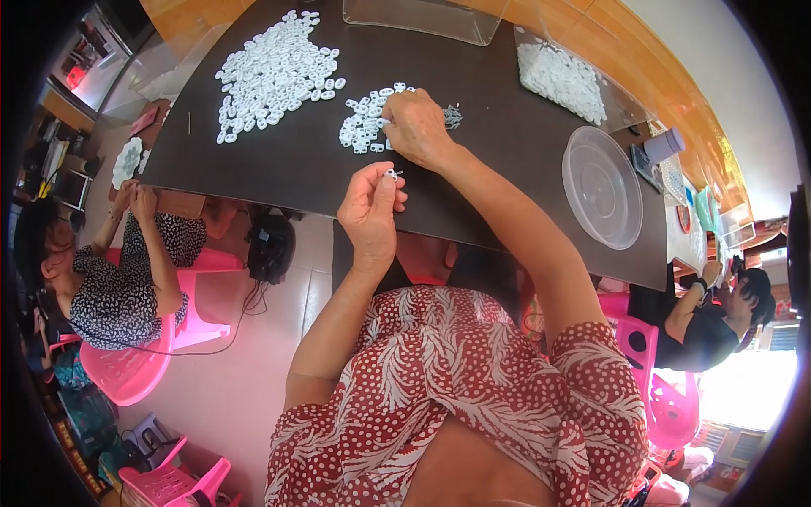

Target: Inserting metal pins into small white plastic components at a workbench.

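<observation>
My left hand is just over the table's near edge, thumb and fingers pinched on a small white plastic piece with a thin pin-like part sticking out. Farther forward, my right hand reaches palm-down to the right side of a pile of small white plastic blocks with holes. Its fingers curl down at the pile, and their tips are partly hidden, so what they grip does not show. Beside that hand, on its right, lies a little heap of grey metal pins or screws.
A larger pile of white oval pieces covers the left of the dark table. Rightward are a clear container of white pieces, a round clear lid and a purple cup. People sit on both sides.
</observation>
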